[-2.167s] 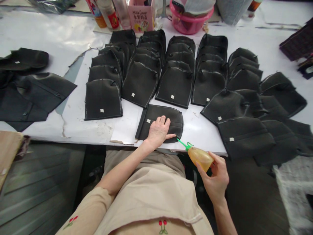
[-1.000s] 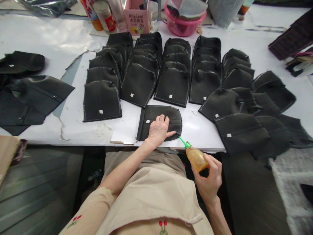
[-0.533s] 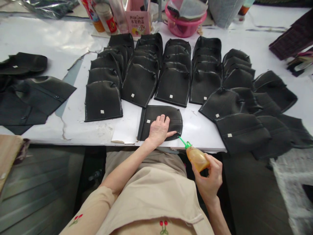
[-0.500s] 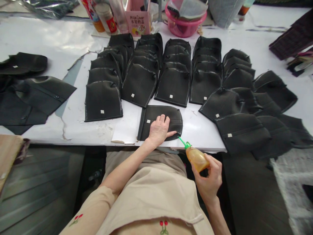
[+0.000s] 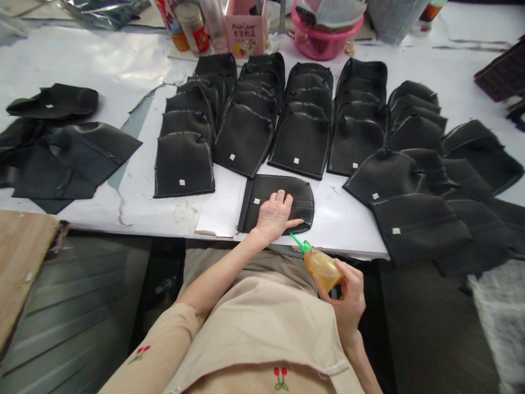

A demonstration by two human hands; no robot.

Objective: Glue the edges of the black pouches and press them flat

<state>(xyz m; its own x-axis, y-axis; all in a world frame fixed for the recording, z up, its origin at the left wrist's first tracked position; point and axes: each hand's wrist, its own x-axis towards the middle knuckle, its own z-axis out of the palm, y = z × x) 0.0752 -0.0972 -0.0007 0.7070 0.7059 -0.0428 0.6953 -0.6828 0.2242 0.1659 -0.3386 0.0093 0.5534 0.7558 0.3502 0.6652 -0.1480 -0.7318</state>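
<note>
A flat black leather-like piece (image 5: 262,189) with a rounded right end and a small white sticker lies at the table's front edge. My left hand (image 5: 274,216) rests on it palm down, thumb stretched toward its lower right edge and the other fingers slightly bent. In my right hand (image 5: 348,290) is a squeeze bottle (image 5: 324,268) of amber liquid, probably glue, tilted with its green nozzle (image 5: 298,241) pointing up and left. The nozzle tip is at the near edge of the black piece; I cannot tell if it touches.
Overlapping rows of similar black pieces (image 5: 301,137) spread behind and to the right. More black pieces (image 5: 77,158) lie on the left. At the back stand a pink box (image 5: 246,35), jars (image 5: 194,30) and a pink basin (image 5: 324,41). A wooden board (image 5: 24,257) juts in at the left.
The bottle in my right hand has moved left, its nozzle tip sliding along the curved near edge of the black piece. My left hand keeps its place on it. The view has shifted slightly.
</note>
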